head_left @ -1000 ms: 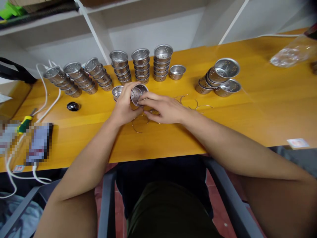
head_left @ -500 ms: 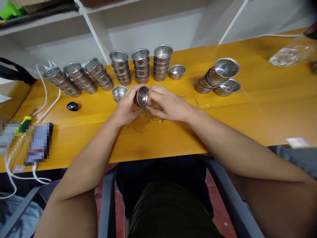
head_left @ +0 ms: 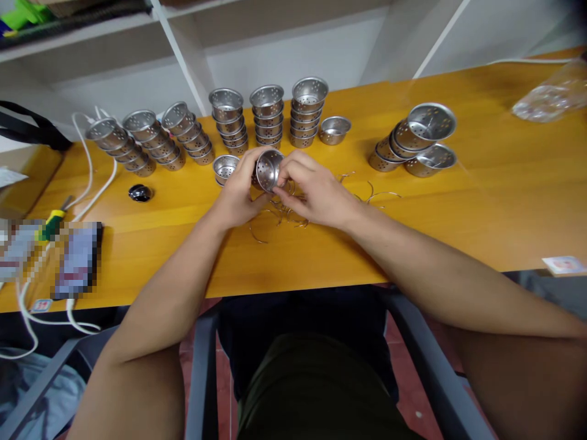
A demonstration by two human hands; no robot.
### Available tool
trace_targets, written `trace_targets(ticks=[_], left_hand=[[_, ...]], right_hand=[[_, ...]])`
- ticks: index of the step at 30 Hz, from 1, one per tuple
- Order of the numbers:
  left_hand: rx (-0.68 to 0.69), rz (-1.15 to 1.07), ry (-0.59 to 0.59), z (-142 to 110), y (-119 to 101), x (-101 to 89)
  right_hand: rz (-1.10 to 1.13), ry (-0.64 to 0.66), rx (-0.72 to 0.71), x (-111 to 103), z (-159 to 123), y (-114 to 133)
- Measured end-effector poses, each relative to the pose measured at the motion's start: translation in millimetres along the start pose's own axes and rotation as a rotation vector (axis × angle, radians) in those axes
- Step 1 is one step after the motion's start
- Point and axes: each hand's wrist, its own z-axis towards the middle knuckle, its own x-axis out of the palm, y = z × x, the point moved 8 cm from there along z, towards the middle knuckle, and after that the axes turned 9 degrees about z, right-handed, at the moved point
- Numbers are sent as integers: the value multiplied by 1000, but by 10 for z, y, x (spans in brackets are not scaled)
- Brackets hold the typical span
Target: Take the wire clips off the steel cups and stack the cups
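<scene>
My left hand (head_left: 241, 190) is wrapped around a small perforated metal cup (head_left: 268, 170), tilted so that its mouth faces me. At the cup's right rim, the thumb and fingers of my right hand (head_left: 308, 186) are pinched together. What sits between those fingertips is too small or hidden to make out. Thin curved wire pieces (head_left: 287, 214) lie loose on the table below and beside my hands. Just left of my left hand stands another perforated cup (head_left: 225, 168), partly covered by the hand.
Several stacks of perforated cups (head_left: 266, 116) line the back of the wooden table (head_left: 293, 263). One single cup (head_left: 335, 129) stands beside them. A leaning stack (head_left: 415, 134) is at right. A black shiny object (head_left: 140, 193), a screwdriver (head_left: 52, 223), a phone (head_left: 77, 260) and white cables are left.
My right fingers moved from inside the cup to its right rim and pinched together there. The cup turned and shifted slightly right in my left hand. The whole view shifted a little.
</scene>
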Motion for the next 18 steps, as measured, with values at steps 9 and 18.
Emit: trace_targets(ticks=[9, 18], left_hand=[[-88, -40, -1, -82, 92, 56], [-224, 69, -273, -112, 414, -210]], right_hand=[[346, 54, -96, -165, 37, 213], [50, 214, 38, -126, -79, -202]])
